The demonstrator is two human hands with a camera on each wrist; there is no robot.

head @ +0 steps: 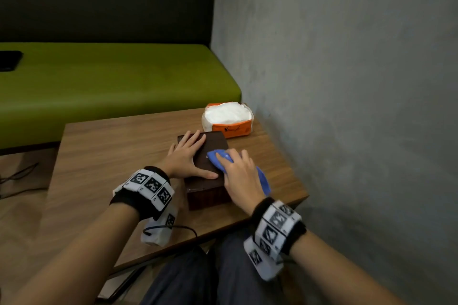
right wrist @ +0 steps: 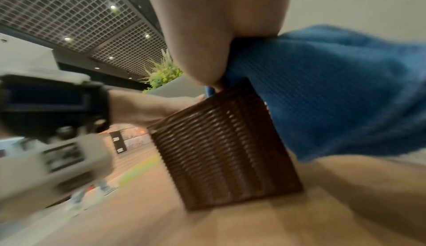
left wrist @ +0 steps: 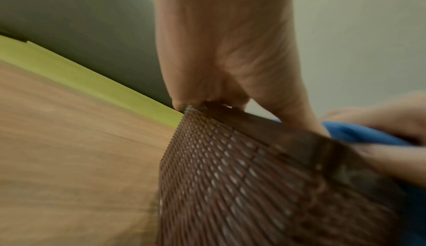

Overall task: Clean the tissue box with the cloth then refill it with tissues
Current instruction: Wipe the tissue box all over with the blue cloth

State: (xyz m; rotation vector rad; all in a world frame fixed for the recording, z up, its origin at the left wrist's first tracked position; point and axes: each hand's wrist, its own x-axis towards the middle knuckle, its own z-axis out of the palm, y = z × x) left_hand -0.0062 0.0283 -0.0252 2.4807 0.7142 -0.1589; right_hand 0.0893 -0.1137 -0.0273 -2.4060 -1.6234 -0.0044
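Brown woven tissue box point(head: 210, 168) sits on the wooden table point(head: 111, 156), toward its wall-side edge. My left hand point(head: 188, 156) lies flat on the box lid, fingers straight and spread, thumb stretched along the near edge, pressing the box down. My right hand point(head: 238, 176) is on the lid's right side with the blue cloth point(head: 218, 158) bunched under it; fingers curl over the cloth, thumb pinching it from below in the right wrist view. Cloth touches the lid, and its tail hangs off the box's right side. That view is blurred, so I cannot tell how much cloth lies flat. Beyond the box, nearly touching its far corner, stands the open orange tissue pack point(head: 228, 119), white tissues showing.
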